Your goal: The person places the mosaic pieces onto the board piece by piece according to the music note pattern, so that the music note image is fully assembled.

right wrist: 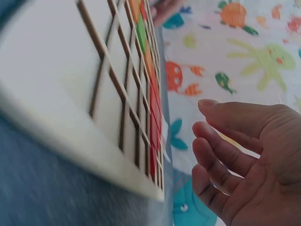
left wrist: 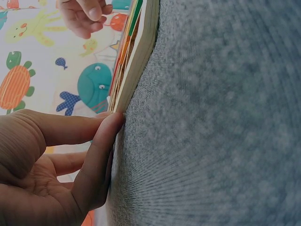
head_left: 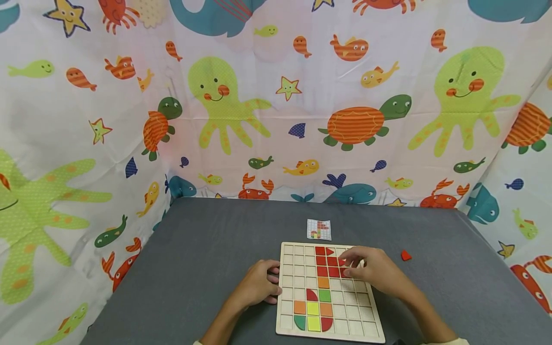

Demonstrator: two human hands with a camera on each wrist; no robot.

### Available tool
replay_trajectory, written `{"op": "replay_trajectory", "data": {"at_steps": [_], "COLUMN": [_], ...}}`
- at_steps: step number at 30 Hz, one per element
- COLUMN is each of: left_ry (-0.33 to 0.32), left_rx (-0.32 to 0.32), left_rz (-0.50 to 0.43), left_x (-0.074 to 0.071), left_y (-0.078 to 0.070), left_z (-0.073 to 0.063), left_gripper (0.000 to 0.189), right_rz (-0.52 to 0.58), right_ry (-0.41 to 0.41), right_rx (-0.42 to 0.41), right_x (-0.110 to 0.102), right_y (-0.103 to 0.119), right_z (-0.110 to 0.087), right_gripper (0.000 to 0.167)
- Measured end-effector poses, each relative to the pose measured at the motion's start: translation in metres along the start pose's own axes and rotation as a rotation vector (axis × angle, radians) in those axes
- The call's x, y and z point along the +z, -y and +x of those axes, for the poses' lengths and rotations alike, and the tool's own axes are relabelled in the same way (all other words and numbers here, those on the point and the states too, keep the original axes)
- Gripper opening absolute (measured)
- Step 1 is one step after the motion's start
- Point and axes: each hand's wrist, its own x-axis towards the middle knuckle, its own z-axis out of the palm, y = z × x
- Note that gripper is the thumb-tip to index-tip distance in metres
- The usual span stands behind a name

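A pale wooden grid board (head_left: 353,314) lies on the dark grey table. Set in its cells are red squares (head_left: 321,261), a red triangle (head_left: 329,251), an orange square (head_left: 323,282), a green square (head_left: 325,295), yellow squares (head_left: 313,323) and curved pieces. My left hand (head_left: 257,283) rests at the board's left edge, fingertips touching its side. Over the upper right cells hovers my right hand (head_left: 374,269), its fingers loosely bent. In the right wrist view the right hand (right wrist: 249,155) has nothing between thumb and fingers. Its fingertips partly hide red pieces below in the head view.
Behind the board lies a small pattern card (head_left: 319,230) with a coloured grid picture. A loose red piece (head_left: 406,255) sits on the table to the right. A cloth printed with sea animals (head_left: 258,120) hangs around the table's back and sides.
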Motion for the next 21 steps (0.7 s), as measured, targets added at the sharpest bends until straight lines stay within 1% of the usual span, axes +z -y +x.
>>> {"op": "replay_trajectory", "data": {"at_steps": [6,11,16,21], "left_ry": [0.0,-0.001,-0.001,-0.001], "left_rx": [-0.004,-0.006,-0.005,-0.004], "left_rz": [0.0,0.0,0.003,0.0], "left_x": [-0.001,0.0,0.0,0.0], "left_y": [-0.001,0.0,0.001,0.001], "left_z": [0.0,0.0,0.001,0.001], "left_gripper": [0.066,0.067,0.067,0.067], "right_rz": [0.004,-0.006,-0.006,-0.015], "right_ry": [-0.086,-0.131,-0.166,-0.166], "right_rx": [0.057,0.129,0.143,0.167], "right_x": [-0.021,-0.037,-0.051,-0.06], "right_y": [-0.019,-0.04,-0.062,-0.078], "right_z": [-0.003,-0.007,-0.013,-0.017], "right_gripper": [0.031,0.034,0.037,0.039]}}
